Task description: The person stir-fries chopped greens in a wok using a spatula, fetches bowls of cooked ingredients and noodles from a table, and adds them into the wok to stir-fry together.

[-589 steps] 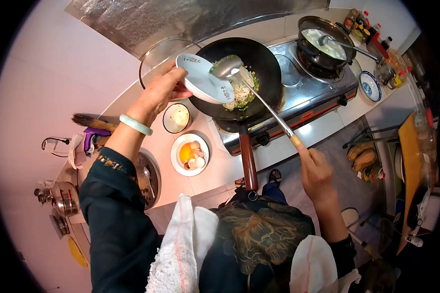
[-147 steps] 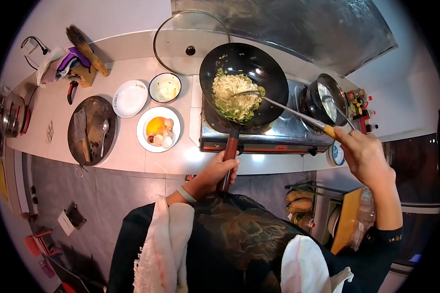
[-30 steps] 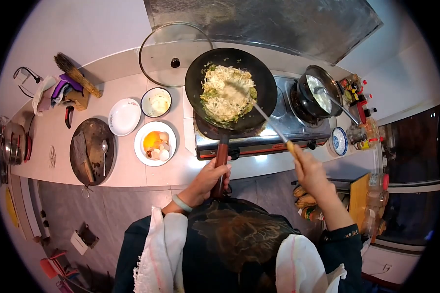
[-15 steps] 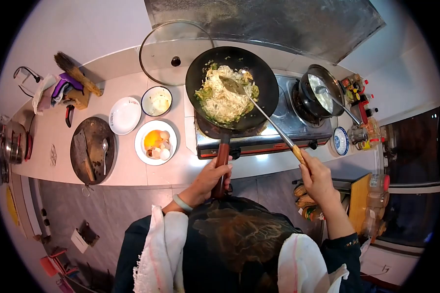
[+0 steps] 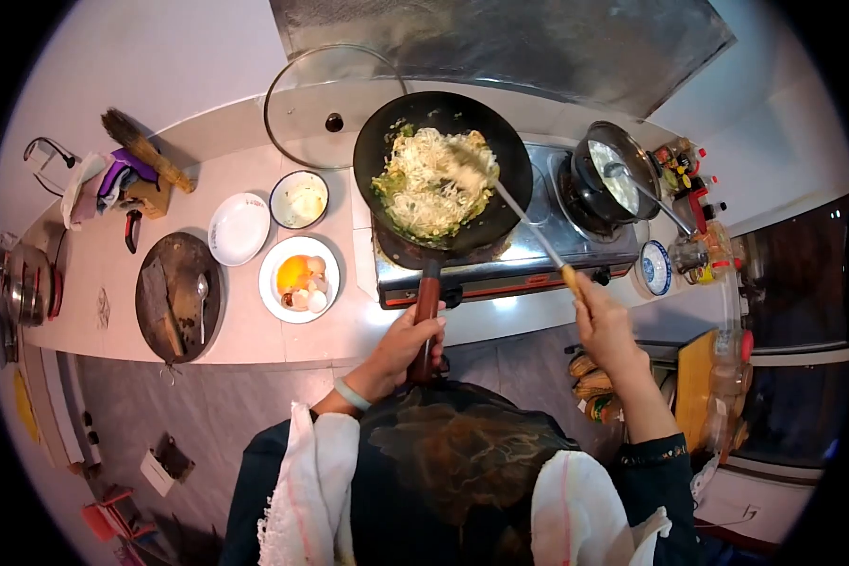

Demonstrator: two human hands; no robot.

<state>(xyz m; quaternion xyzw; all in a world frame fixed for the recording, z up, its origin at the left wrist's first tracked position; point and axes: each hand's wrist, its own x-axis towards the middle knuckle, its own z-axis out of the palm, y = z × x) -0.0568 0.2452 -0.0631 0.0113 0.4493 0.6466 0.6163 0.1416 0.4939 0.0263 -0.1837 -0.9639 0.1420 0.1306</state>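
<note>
My left hand [image 5: 403, 351] is wrapped round the dark red wooden handle of a black wok [image 5: 502, 141], which sits over the left side of the gas stove [image 5: 541, 258]. In my right hand [image 5: 606, 327] is the wooden end of a long metal ladle [image 5: 536, 230]. The ladle's head is blurred and lies among pale noodles [image 5: 429, 184] mixed with chopped green vegetables in the wok. A dark pot [image 5: 598, 193] with white liquid and another ladle stands on the right burner.
Left of the wok are an enamel bowl [image 5: 299, 200], a white bowl [image 5: 240, 229], a plate [image 5: 278, 304] with eggshells and yolk, and a round board [image 5: 180, 326] bearing a cleaver and spoon. A glass lid [image 5: 302, 104] leans behind. Right are a blue-patterned bowl [image 5: 655, 268] and bottles.
The bowl my left hand held earlier rests on the counter, and that hand has taken the wok handle. Within the last second, the ladle has moved about among the noodles.
</note>
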